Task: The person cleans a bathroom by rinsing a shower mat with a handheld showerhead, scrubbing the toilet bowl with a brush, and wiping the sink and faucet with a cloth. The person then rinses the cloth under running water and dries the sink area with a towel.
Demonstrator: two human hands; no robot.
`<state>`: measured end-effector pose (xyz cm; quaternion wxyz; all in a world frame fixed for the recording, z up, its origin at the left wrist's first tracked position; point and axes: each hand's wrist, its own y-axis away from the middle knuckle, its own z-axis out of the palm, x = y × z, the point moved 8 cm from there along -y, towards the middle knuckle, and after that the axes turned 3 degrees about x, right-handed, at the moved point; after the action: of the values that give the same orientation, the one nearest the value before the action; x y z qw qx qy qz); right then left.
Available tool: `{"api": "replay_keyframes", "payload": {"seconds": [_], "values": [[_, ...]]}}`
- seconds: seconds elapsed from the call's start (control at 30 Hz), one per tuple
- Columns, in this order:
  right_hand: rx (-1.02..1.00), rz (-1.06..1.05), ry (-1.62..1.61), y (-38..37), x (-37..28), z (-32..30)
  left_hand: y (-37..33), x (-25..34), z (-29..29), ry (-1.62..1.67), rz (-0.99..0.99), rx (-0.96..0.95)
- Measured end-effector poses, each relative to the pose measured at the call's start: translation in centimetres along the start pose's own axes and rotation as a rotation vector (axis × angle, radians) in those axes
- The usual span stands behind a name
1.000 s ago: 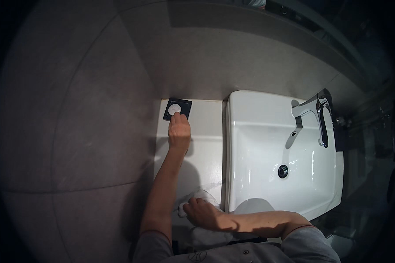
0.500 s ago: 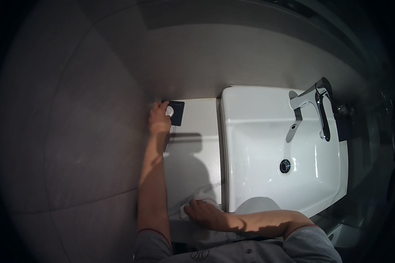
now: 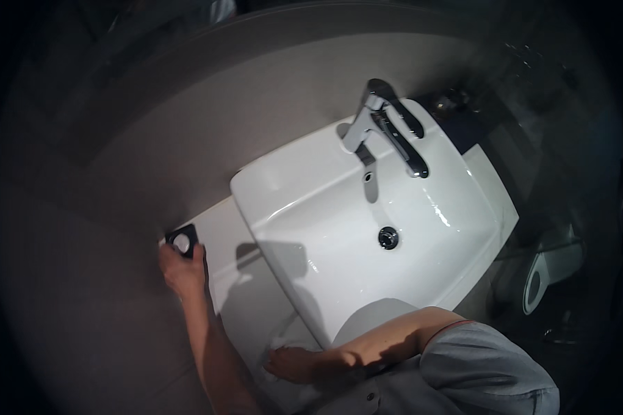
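Note:
My left hand (image 3: 183, 275) is at the far left end of the white counter strip (image 3: 221, 220). Its thumb and fingers close around the sides of a small dark square tray (image 3: 188, 230). On the tray sits a white round piece (image 3: 181, 243), too small to name. Close to my body, my right hand (image 3: 294, 364) is closed on a crumpled white cloth (image 3: 278, 344) resting on the counter's near part. My fingers and forearm hide some of the cloth.
To the right of the strip stands a white washbasin (image 3: 325, 256) with a raised rim. A chrome tap (image 3: 387, 124) rises at its back, and a dark drain (image 3: 388, 238) lies in the bowl. A grey wall (image 3: 187, 152) runs behind. At far right is a white toilet (image 3: 535, 283).
The view has turned and shifted right, so the basin appears tilted and further left. My left hand has moved from over the white round piece to the tray's near side. My right hand stays on the cloth.

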<state>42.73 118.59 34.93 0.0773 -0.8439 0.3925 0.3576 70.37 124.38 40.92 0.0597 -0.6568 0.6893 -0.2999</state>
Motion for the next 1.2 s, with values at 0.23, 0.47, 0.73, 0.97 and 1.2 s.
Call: {"api": "replay_keyframes", "payload": {"seconds": [0.23,0.47,0.73,0.97,1.2], "values": [[0.311,-0.131,-0.119,1.1,0.6,-2.9,2.5,-0.1,5.6,0.054,-0.018,-0.161],[1.010,0.276,0.088,5.3,11.0,-32.8,1.6,-1.8,0.8,0.108,-0.071,-0.079],[0.954,0.210,0.183,3.6,13.2,-23.6,7.0,6.7,-1.4,0.803,-0.195,-0.064],[0.240,0.232,0.220,19.1,17.4,-15.7,11.1,15.2,-2.3,0.685,-0.152,-0.221],[1.248,0.668,-0.044,31.1,29.2,-37.1,14.6,17.3,-4.4,0.519,-0.160,-0.299]]}}
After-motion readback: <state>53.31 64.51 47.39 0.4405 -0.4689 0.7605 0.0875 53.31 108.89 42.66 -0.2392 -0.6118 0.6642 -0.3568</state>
